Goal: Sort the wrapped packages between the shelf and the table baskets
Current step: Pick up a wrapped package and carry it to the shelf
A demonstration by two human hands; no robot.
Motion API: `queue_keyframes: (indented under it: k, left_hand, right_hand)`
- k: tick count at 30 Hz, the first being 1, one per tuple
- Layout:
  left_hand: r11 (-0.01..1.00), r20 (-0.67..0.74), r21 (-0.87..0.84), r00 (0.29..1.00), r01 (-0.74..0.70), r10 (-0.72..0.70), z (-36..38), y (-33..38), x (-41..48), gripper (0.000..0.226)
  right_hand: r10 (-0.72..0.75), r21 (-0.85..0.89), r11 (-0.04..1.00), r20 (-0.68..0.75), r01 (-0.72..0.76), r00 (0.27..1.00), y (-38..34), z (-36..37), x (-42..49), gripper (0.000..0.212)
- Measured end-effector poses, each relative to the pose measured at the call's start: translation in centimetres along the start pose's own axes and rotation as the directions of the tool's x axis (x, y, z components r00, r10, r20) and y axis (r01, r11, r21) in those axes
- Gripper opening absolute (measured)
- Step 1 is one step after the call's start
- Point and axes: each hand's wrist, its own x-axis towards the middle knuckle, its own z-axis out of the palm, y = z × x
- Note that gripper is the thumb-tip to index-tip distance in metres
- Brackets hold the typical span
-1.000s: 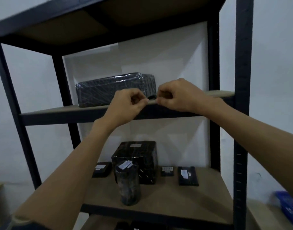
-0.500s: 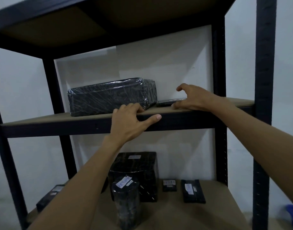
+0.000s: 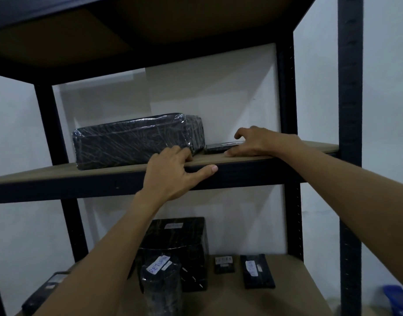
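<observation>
Wrapped package (image 3: 136,140) and flat package (image 3: 218,147) lie on shelf (image 3: 59,174).

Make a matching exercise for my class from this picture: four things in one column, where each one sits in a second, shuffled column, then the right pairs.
Column one
1. large wrapped box
2. thin flat package
3. cylinder package
4. left hand

Column two
A. On the lower shelf, labelled RETURN
B. Resting on the middle shelf, at its front edge
C. Under the right hand
D. Bulkiest item on the middle shelf

Pairs: 1-D, 2-C, 3-A, 4-B
</observation>
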Motion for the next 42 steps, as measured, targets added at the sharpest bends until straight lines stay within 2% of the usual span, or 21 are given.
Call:
queue_keyframes:
  k: [5, 11, 18, 22, 23, 25, 26, 27, 28, 30, 33, 34, 36, 39, 41, 42]
  left_hand:
    - [1.000, -0.014, 0.007, 1.000, -0.007, 0.007, 0.1, 0.0, 0.0, 0.083]
    - [1.000, -0.032, -0.004, 0.999, 0.003, -0.003, 0.4, 0.0, 0.0, 0.081]
    - [1.000, -0.011, 0.008, 1.000, 0.026, -0.026, 0.1, 0.2, 0.1, 0.084]
    - [0.999, -0.020, 0.002, 0.999, 0.035, -0.035, 0.2, 0.3, -0.1, 0.085]
    - [0.999, -0.021, 0.003, 0.999, 0.037, -0.037, 0.2, 0.3, -0.1, 0.085]
    - [0.999, -0.016, 0.005, 0.999, 0.043, -0.043, 0.2, 0.2, -0.1, 0.087]
    - [0.999, -0.011, 0.000, 0.999, 0.046, -0.046, 0.2, 0.2, -0.1, 0.087]
    - [0.999, -0.009, -0.006, 0.999, 0.050, -0.050, 0.3, 0.2, -0.1, 0.087]
    - [0.999, -0.009, -0.009, 0.999, 0.052, -0.052, 0.3, 0.2, -0.1, 0.087]
    - [0.999, -0.010, -0.006, 0.999, 0.053, -0.053, 0.3, 0.1, -0.1, 0.086]
    - [0.998, -0.006, -0.008, 0.999, 0.054, -0.054, 0.2, 0.2, -0.2, 0.085]
    - [0.998, -0.005, -0.011, 0.998, 0.057, -0.057, 0.1, 0.2, -0.2, 0.085]
    - [0.998, 0.001, -0.016, 0.998, 0.057, -0.057, 0.0, 0.2, -0.1, 0.083]
    - [0.998, 0.008, -0.024, 0.998, 0.059, -0.059, 0.0, 0.2, -0.1, 0.082]
    - [0.998, 0.005, -0.021, 0.998, 0.059, -0.059, 0.1, 0.2, -0.1, 0.082]
    - [0.998, 0.002, -0.019, 0.998, 0.058, -0.058, 0.1, 0.2, -0.1, 0.082]
  right_hand:
    - [0.093, 0.003, 0.995, 0.185, -0.096, 0.978, 0.2, 0.1, 1.4, 0.085]
    - [0.094, -0.015, 0.996, 0.236, -0.093, 0.967, 0.0, 0.0, 2.1, 0.086]
    - [-0.013, -0.172, 0.985, 0.117, 0.033, 0.993, 0.2, -0.7, 0.5, 0.077]
    - [-0.084, -0.057, 0.995, 0.038, 0.086, 0.996, 0.4, -1.8, -1.3, 0.073]
    - [-0.065, -0.029, 0.998, -0.034, 0.064, 0.997, 0.5, -1.8, -1.6, 0.073]
    - [0.022, -0.108, 0.993, -0.218, -0.047, 0.976, 1.1, -1.5, -1.8, 0.075]
    - [0.089, -0.158, 0.979, -0.249, -0.131, 0.964, 1.4, -1.2, -1.8, 0.078]
    - [0.167, -0.174, 0.963, -0.218, -0.206, 0.962, 1.6, -1.0, -1.7, 0.083]
    - [0.230, -0.156, 0.955, -0.154, -0.254, 0.961, 1.8, -0.8, -1.6, 0.087]
    - [0.260, -0.057, 0.962, -0.082, -0.265, 0.962, 1.9, -0.9, -1.6, 0.084]
    - [0.217, 0.246, 0.951, -0.105, -0.186, 0.971, 2.3, -1.2, -1.9, 0.066]
    - [0.217, 0.362, 0.918, -0.115, -0.163, 0.969, 2.4, -1.3, -2.1, 0.068]
    - [0.220, 0.509, 0.851, -0.127, -0.127, 0.967, 2.5, -1.3, -2.4, 0.087]
    - [0.194, 0.542, 0.838, -0.178, -0.069, 0.965, 2.4, -1.4, -2.6, 0.097]
    - [0.161, 0.571, 0.820, -0.186, -0.027, 0.969, 2.4, -1.5, -2.8, 0.083]
    - [0.126, 0.611, 0.791, -0.186, 0.014, 0.975, 2.4, -1.5, -3.0, 0.065]
